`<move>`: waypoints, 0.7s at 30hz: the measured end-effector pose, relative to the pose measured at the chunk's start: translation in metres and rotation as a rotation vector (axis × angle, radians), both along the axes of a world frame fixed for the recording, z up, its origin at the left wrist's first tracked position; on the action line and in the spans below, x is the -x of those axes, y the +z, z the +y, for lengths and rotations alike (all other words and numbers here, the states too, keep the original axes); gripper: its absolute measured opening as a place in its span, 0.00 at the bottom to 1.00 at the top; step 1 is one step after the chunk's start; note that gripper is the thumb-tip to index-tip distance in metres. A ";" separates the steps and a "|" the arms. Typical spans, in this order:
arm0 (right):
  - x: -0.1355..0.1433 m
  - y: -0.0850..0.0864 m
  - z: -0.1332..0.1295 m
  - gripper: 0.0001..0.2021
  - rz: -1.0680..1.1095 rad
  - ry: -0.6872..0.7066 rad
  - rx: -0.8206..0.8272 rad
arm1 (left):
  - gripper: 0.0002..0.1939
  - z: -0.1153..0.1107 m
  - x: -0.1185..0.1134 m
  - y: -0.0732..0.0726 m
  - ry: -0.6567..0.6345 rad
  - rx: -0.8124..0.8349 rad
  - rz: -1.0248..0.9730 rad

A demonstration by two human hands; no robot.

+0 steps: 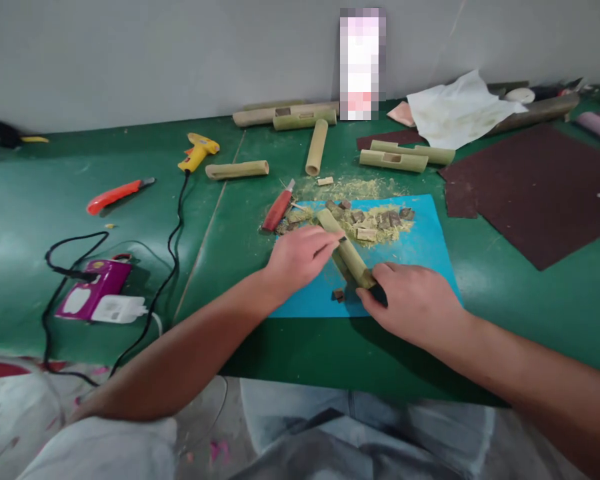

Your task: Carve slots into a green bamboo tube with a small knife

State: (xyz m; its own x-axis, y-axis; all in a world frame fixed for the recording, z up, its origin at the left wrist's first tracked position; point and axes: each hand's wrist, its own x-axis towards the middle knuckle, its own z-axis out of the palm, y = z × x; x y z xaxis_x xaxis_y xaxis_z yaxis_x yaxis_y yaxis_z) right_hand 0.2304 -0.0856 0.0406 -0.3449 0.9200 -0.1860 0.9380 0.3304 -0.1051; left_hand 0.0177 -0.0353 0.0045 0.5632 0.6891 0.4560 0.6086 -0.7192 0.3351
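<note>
A pale green bamboo tube lies slanted over the blue sheet, its near end toward me. My right hand is closed around that near end, next to a dark patch whose nature I cannot make out. My left hand is at the tube's middle, thumb and fingers pinched together by a small dark spot on it. Whether that spot is an opening or a small piece is unclear. Beyond the tube are bamboo chips and shavings. A red-handled knife rests just past my left hand.
More bamboo tubes lie at the back of the green table. To the left are a yellow glue gun, an orange utility knife and a purple power strip with black cables. Dark brown sheets lie right.
</note>
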 end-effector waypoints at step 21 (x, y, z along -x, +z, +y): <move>-0.001 0.003 -0.001 0.14 0.004 -0.007 0.015 | 0.16 0.001 0.004 0.003 0.013 -0.021 0.021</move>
